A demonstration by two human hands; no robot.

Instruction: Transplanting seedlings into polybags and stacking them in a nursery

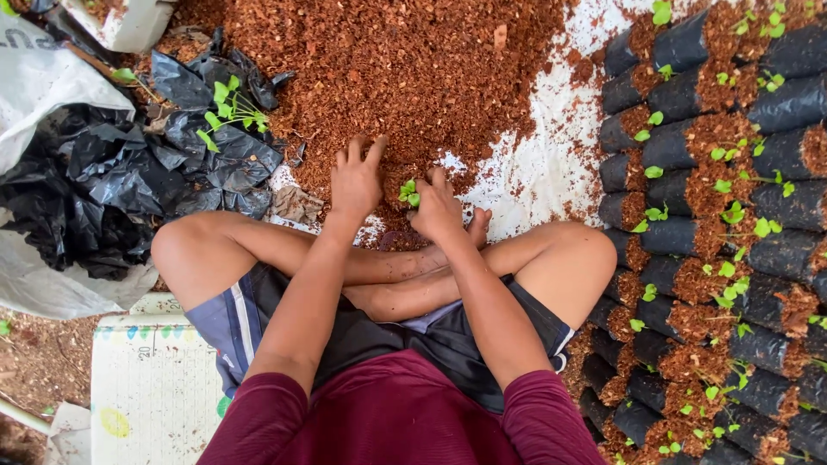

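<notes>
I sit cross-legged in front of a heap of reddish-brown potting mix (405,60). My left hand (357,179) rests with spread fingers on the edge of the heap. My right hand (438,207) is curled beside it, fingers pressed around a small green seedling (408,193) that stands between both hands. What the seedling sits in is hidden by my hands. My bare feet lie just under my wrists.
Rows of filled black grow bags (715,215) with seedlings fill the right side. Crumpled empty black bags (129,172) and loose seedlings (226,105) lie at the left, next to a white sack (43,77). A white sheet (543,164) lies under the mix.
</notes>
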